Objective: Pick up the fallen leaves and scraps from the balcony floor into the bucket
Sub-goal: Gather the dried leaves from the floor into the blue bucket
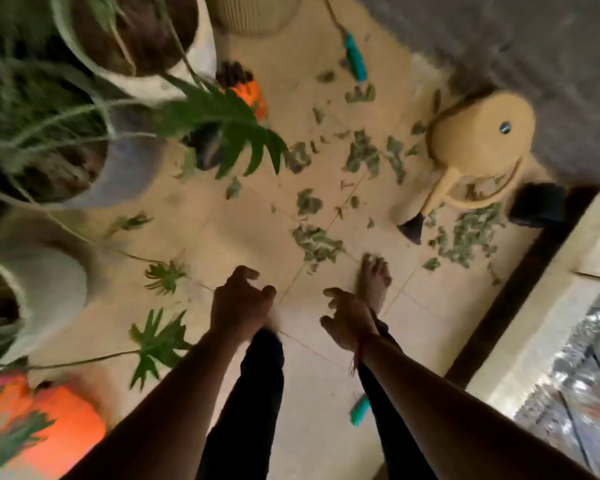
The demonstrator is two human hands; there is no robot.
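Fallen green leaf scraps lie scattered over the beige tiled floor, with one clump (pixel 316 244) just ahead of my bare foot (pixel 374 282), another clump (pixel 362 154) further off, and a dense pile (pixel 468 235) by the watering can. My left hand (pixel 240 304) and my right hand (pixel 347 321) hang above the floor with fingers loosely curled, holding nothing. Both are short of the nearest clump. No bucket is in view. The frame is motion-blurred.
A yellow watering can (pixel 478 140) stands at the right. Potted plants (pixel 84 161) crowd the left side, with orange pots (pixel 63 424) near and far. A teal-handled tool (pixel 355 60) lies at the back, another teal object (pixel 360 412) by my leg. A raised ledge (pixel 548 306) borders the right.
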